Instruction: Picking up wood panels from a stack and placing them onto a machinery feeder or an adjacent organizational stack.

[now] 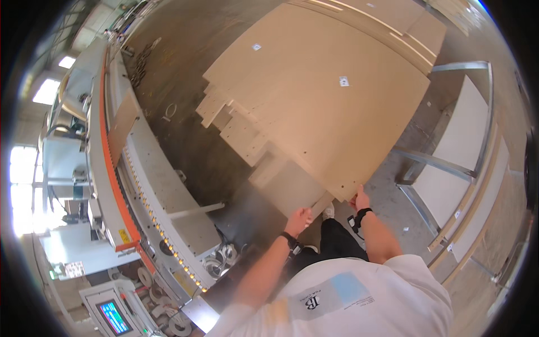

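Observation:
My left hand (299, 221) is closed on the near corner of a flat, greyish-brown board (292, 188), slightly blurred. This board lies low beside a big tan panel (320, 106) with small white labels and a few drilled holes. At the near right corner of that panel is my right hand (361, 200). Its fingers are curled at the panel's edge, partly hidden, and what they grip cannot be made out. Smaller stepped boards (244, 137) stick out from the panel's left side.
Along the left runs a long machine with an orange rail (112, 163), a board (122, 126) on it and a lit screen (114, 317) at its near end. A metal frame (483, 129) with white panels (455, 135) stands to the right. More boards (393, 17) are at the back.

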`<control>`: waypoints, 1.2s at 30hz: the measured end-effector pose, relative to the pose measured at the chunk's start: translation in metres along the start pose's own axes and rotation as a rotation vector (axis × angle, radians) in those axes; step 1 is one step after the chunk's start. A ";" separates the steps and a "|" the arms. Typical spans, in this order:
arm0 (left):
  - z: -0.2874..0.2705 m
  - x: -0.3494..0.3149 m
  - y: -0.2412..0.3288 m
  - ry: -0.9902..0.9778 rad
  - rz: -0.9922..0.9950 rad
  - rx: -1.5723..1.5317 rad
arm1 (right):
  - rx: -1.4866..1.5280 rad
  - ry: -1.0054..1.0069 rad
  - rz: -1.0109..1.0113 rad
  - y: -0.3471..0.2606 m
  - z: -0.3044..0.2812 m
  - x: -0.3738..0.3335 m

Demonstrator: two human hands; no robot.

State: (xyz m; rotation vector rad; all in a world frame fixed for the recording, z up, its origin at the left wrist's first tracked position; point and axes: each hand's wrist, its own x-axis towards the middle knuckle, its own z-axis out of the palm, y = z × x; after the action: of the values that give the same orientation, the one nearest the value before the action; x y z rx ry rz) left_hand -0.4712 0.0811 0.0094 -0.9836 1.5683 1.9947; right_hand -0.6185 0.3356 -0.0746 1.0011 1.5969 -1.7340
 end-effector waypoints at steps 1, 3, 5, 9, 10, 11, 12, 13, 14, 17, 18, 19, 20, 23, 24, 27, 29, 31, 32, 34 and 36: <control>0.011 0.017 0.001 -0.004 0.039 -0.016 | 0.012 -0.028 -0.030 0.000 -0.003 -0.008; 0.035 0.053 0.011 -0.056 0.515 0.418 | -0.017 -0.061 -0.047 -0.001 -0.008 -0.026; 0.066 0.080 0.025 0.170 0.033 -0.398 | -0.012 -0.143 -0.008 -0.003 -0.015 -0.047; 0.071 0.078 0.044 0.053 0.037 -0.513 | 0.053 -0.261 0.141 0.003 -0.010 -0.077; 0.071 0.072 0.042 0.081 0.092 -0.574 | 0.043 -0.298 0.105 0.002 -0.010 -0.080; 0.069 0.067 0.040 0.104 0.079 -0.568 | -0.081 -0.356 0.129 0.000 -0.010 -0.082; 0.064 0.062 0.036 0.239 0.076 -0.658 | -0.220 -0.393 0.165 -0.002 -0.009 -0.083; 0.053 0.054 0.030 0.303 0.156 -0.577 | -0.201 -0.413 0.157 -0.007 -0.012 -0.082; 0.042 0.046 0.023 0.410 0.243 -0.344 | -0.341 -0.419 0.061 -0.017 -0.017 -0.077; 0.002 0.027 0.016 0.566 0.428 -0.560 | -0.251 -0.310 -0.112 -0.053 -0.034 -0.061; -0.009 0.018 0.016 0.604 0.438 -0.712 | -0.266 -0.233 -0.163 -0.065 -0.040 -0.054; -0.019 -0.003 0.011 0.592 0.349 -0.805 | -0.251 -0.159 -0.216 -0.078 -0.047 -0.047; -0.029 -0.019 0.008 0.623 0.362 -0.798 | -0.254 -0.132 -0.271 -0.090 -0.054 -0.039; -0.063 -0.073 -0.012 0.723 0.281 -0.784 | -0.393 0.005 -0.416 -0.125 -0.072 -0.020; -0.075 -0.088 -0.022 0.765 0.278 -0.808 | -0.406 0.017 -0.475 -0.134 -0.074 -0.014; -0.112 -0.136 -0.054 0.863 0.279 -0.827 | -0.590 0.175 -0.667 -0.155 -0.077 0.002; -0.139 -0.173 -0.073 0.956 0.288 -0.664 | -0.769 0.298 -0.816 -0.165 -0.076 0.016; -0.162 -0.209 -0.089 1.100 0.218 -0.586 | -1.005 0.504 -1.062 -0.168 -0.075 0.032; -0.171 -0.226 -0.096 1.120 0.222 -0.605 | -1.019 0.455 -1.044 -0.165 -0.073 0.041; -0.188 -0.256 -0.108 1.223 0.224 -0.549 | -1.108 0.444 -0.790 -0.155 -0.069 0.057; -0.196 -0.280 -0.119 1.343 0.251 -0.514 | -1.170 0.195 -0.604 -0.147 -0.067 0.070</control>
State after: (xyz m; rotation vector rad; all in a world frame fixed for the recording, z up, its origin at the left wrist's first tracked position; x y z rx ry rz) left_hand -0.1492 -0.0456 0.1162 -2.8450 1.7395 1.9605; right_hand -0.7676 0.4256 -0.0505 0.0864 2.6742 -0.6518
